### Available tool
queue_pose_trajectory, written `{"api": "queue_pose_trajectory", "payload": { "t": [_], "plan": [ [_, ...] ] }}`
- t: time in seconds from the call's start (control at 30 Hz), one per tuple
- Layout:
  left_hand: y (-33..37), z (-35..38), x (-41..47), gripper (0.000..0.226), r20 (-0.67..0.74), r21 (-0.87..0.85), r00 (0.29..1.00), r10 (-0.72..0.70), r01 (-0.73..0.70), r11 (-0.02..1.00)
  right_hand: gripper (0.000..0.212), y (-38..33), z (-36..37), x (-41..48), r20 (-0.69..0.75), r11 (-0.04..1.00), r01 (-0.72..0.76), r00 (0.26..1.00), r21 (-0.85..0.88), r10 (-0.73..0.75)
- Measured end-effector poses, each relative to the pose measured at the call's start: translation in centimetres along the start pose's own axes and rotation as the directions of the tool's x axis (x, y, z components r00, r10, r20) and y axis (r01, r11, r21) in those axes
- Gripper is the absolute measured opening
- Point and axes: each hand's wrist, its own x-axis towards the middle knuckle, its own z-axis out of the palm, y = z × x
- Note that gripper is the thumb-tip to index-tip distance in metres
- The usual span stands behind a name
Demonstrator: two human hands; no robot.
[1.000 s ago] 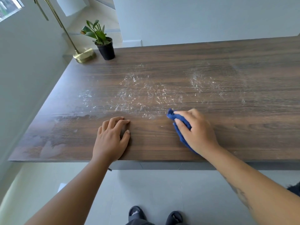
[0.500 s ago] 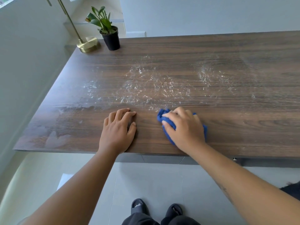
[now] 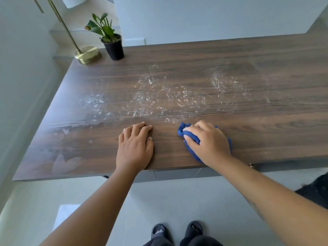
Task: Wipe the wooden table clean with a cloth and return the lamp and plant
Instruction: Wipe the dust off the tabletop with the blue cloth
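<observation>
Nearest the front edge of the wooden counter (image 3: 248, 139), the left hand (image 3: 134, 148) is lying flat and spread, palm down, gripping nothing, while just to its right the right hand (image 3: 207, 142) is pressing down with fingers curled over a bunched blue cloth (image 3: 190, 137). Beyond both hands, white streaks and flecks of residue (image 3: 159, 96) are spreading across the middle of the wood. At the far left corner the potted plant (image 3: 110, 38) is standing upright just beside the brass lamp (image 3: 87, 54).
</observation>
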Motion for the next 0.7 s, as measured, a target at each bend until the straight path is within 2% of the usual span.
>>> {"api": "queue_pose_trajectory", "payload": {
  "t": [0.1, 0.17, 0.2, 0.3, 0.37, 0.47, 0.57, 0.67, 0.7],
  "plan": [
    [-0.4, -0.1, 0.0, 0.039, 0.006, -0.041, 1.0, 0.018, -0.017, 0.999, 0.013, -4.4, 0.8, -2.8, 0.044, 0.966, 0.212, 0.974, 0.148, -0.221],
    [-0.7, -0.2, 0.0, 0.04, 0.008, -0.072, 1.0, 0.029, -0.028, 0.997, 0.017, -5.0, 0.5, -3.9, 0.082, 0.935, 0.262, 0.954, 0.238, -0.288],
    [-0.8, -0.3, 0.0, 0.04, 0.006, -0.084, 1.0, 0.031, -0.03, 0.996, 0.018, -4.5, 0.2, -3.8, 0.062, 0.938, 0.223, 0.967, 0.265, -0.248],
    [-0.9, -0.1, 0.1, 0.038, -0.003, -0.095, 0.999, 0.036, -0.036, 0.995, 0.022, -1.1, -0.7, -1.3, -0.079, 0.968, -0.011, 0.996, 0.251, 0.032],
    [-0.9, 0.0, 0.1, 0.037, -0.012, -0.094, 0.999, 0.033, -0.034, 0.995, 0.02, 1.0, -0.9, 0.5, -0.125, 0.979, -0.159, 0.977, 0.127, 0.175],
    [-0.8, 0.1, 0.1, 0.035, -0.017, -0.088, 0.999, 0.032, -0.034, 0.996, 0.018, 0.3, 0.2, 0.7, -0.12, 0.968, -0.238, 0.966, -0.086, 0.227],
    [-0.7, 0.1, 0.2, 0.035, -0.02, -0.07, 0.999, 0.036, -0.037, 0.997, 0.017, -4.0, 1.5, -0.9, -0.1, 0.992, -0.112, 0.989, -0.058, 0.105],
    [-0.9, 0.1, 0.2, 0.036, -0.018, -0.077, 0.999, 0.047, -0.049, 0.996, 0.019, -7.2, 1.9, -3.1, 0.017, 0.989, 0.125, 0.992, 0.08, -0.126],
    [-0.9, 0.1, 0.2, 0.036, -0.018, -0.084, 0.999, 0.05, -0.052, 0.995, 0.02, -7.4, 1.5, -3.6, 0.056, 0.979, 0.144, 0.987, 0.143, -0.153]
  ]
}}
